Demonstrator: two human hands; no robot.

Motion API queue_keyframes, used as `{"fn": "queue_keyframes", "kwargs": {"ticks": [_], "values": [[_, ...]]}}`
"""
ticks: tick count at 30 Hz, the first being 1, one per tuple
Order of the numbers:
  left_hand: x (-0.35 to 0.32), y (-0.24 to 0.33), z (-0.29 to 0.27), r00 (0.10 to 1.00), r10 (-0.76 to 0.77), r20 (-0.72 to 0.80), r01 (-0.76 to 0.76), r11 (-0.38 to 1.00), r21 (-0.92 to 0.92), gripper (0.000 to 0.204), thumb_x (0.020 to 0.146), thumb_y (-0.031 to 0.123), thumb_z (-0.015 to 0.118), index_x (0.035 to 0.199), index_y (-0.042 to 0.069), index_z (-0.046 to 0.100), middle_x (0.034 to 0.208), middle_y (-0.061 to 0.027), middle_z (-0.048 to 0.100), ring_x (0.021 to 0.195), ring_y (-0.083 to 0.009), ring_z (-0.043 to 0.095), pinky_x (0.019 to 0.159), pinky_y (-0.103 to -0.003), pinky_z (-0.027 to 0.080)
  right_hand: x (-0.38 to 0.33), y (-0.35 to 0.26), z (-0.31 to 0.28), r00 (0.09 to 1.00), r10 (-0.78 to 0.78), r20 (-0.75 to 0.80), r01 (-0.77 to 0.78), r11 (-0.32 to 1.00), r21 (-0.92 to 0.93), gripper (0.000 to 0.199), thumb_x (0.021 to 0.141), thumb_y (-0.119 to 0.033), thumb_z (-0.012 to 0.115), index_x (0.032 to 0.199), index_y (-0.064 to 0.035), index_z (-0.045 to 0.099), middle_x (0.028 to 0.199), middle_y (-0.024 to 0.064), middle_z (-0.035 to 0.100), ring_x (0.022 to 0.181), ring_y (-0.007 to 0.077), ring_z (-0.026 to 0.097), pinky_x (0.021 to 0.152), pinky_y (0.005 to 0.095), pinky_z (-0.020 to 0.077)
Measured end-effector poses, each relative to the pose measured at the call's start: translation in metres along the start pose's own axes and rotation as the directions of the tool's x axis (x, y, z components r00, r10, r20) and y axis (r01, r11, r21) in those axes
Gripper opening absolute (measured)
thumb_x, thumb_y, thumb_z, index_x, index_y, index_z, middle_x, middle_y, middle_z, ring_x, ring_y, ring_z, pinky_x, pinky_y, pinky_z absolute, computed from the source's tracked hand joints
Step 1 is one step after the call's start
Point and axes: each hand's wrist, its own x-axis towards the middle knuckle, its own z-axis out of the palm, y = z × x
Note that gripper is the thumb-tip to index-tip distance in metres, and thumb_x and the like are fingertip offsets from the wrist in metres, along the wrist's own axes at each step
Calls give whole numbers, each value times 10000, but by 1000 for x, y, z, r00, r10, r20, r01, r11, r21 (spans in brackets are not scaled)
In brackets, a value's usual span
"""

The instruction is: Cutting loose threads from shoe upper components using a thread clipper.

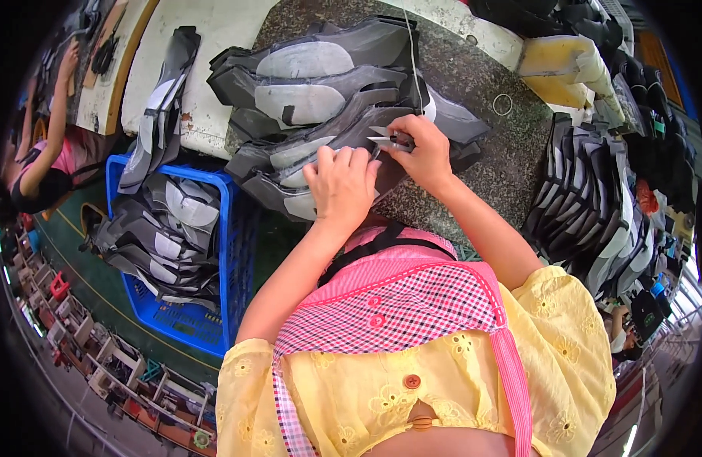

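Grey and black cut pieces point(320, 114) piled on speckled desk point(488, 152), left hand point(342, 186) flat on the pile, fingers curled, right hand point(419, 152) at two o'clock of it, grip pinched on small metal snips point(387, 139).

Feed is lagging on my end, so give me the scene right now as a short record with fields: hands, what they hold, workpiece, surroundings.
left hand: left hand pressed flat on the top piece of the stack
right hand: right hand pinching small metal snips at the piece's edge
workpiece: grey and black shoe upper pieces, stacked overlapping
surface: speckled worktable
left of the person: blue crate filled with similar pieces
right of the person: upright rows of dark pieces
others: another person at far left
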Motion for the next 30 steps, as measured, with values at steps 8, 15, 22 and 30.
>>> {"fn": "queue_keyframes", "kwargs": {"ticks": [8,15,22,30], "values": [[6,3,-25,973,-157,168,206,920,-333,155,787,251,585,843,107,595,808,-7,594,828,-180,538,739,-384,252,-8,-23,-60,904,-268,-332,299,953,45,262,553,44,652,792,-54,603,851,79,636,743,216,603,644,296,476],[18,2,-26,912,-250,325,367,850,-377,184,767,248,594,852,96,656,776,-23,614,763,-175,577,726,-370,245,-38,-21,-59,962,231,147,-245,966,82,327,693,-143,684,975,-46,552,817,68,612,737,144,602,669,258,470],[16,3,-20,935,-261,239,333,876,-350,156,737,230,611,802,100,667,709,-3,600,724,-168,580,709,-365,241,-20,-21,-50,893,332,303,-388,910,145,259,729,-83,676,957,-1,583,859,56,630,793,117,601,724,255,481],[14,6,-19,967,-196,160,241,905,-349,112,733,207,613,780,116,658,685,14,571,726,-154,568,697,-365,237,-8,-10,-49,863,366,348,-442,882,167,248,735,-80,675,948,21,595,839,48,629,761,84,574,693,239,470]]}}
